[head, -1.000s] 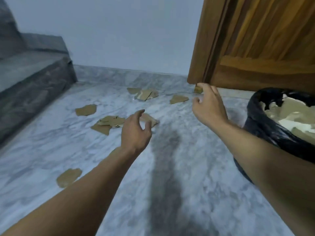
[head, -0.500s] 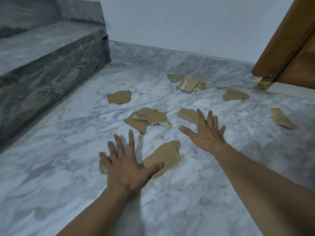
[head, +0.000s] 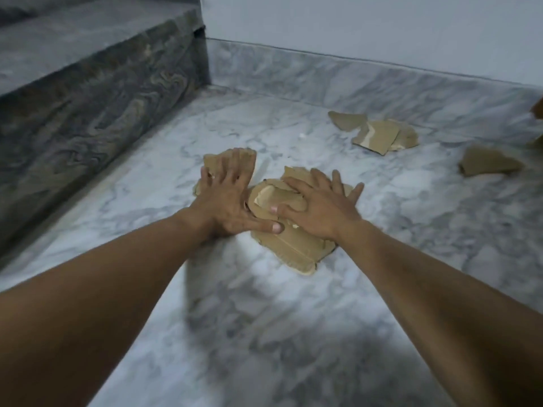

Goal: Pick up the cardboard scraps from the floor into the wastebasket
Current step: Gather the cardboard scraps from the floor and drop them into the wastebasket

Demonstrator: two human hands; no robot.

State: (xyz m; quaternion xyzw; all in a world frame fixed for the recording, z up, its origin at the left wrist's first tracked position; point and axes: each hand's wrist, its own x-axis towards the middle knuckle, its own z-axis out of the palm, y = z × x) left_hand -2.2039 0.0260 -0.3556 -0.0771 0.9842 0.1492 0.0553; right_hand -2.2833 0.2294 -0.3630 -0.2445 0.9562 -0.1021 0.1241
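Pressing down at the centre of the frame, the left hand lies flat, its grip wide, fingers spread over a cardboard scrap. The right hand, equally wide and flat, rests on a heap of scraps just beside it on the marble floor. Loose scraps lie at upper right; a dark stone step fills the upper left.

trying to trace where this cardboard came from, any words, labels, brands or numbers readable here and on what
None. The cardboard scraps under the left hand and right hand are plain brown, as are the scraps near the wall; no writing on the marble floor.
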